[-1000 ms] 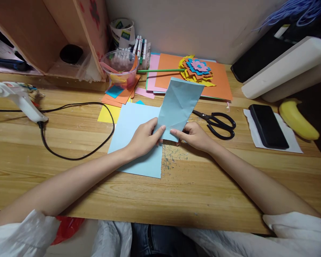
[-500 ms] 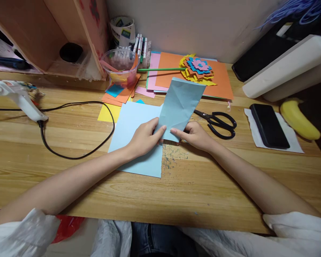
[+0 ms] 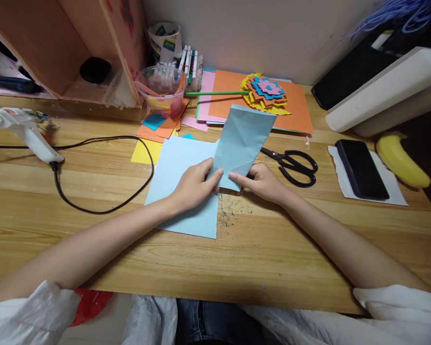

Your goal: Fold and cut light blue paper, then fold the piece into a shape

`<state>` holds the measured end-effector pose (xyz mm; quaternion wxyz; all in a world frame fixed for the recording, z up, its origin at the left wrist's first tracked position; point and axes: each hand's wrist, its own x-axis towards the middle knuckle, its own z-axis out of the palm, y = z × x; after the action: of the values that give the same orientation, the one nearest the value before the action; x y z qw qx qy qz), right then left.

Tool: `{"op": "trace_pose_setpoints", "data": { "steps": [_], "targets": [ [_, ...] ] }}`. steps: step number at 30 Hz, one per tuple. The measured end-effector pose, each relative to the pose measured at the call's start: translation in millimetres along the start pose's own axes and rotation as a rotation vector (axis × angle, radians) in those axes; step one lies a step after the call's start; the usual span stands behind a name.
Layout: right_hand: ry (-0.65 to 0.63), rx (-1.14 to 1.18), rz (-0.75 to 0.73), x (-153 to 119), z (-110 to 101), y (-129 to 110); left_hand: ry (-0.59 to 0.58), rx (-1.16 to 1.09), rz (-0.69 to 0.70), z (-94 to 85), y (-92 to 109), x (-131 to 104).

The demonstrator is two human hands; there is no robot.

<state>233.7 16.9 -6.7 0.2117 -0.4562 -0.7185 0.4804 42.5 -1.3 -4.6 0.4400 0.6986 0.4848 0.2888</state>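
Between my hands I hold a folded sheet of light blue paper [image 3: 243, 141], tilted up from the table with creases across its face. My left hand [image 3: 198, 182] grips its lower left edge, thumb on top and the other fingers mostly hidden underneath. At the lower right edge my right hand [image 3: 262, 182] pinches it the same way. Beneath my left hand a larger pale blue sheet [image 3: 187, 220] lies flat on the table. Black-handled scissors [image 3: 294, 165] rest just beyond my right hand, their blades partly hidden by the folded paper.
Behind lies a layered paper flower [image 3: 267, 91] with a green stem on orange paper [image 3: 226, 86]. A clear plastic cup [image 3: 161, 93] holds paper scraps. To the left are a white glue gun [image 3: 32, 136] and its looping cord; to the right, a phone [image 3: 361, 167] and a banana [image 3: 402, 158].
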Motion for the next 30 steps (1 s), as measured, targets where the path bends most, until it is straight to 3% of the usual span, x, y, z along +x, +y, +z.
{"op": "trace_pose_setpoints", "data": {
  "steps": [30],
  "targets": [
    [0.002, -0.006, -0.024, 0.9, 0.4, 5.9, -0.037, 0.205, 0.024, -0.8, 1.6, 0.5]
  ]
}}
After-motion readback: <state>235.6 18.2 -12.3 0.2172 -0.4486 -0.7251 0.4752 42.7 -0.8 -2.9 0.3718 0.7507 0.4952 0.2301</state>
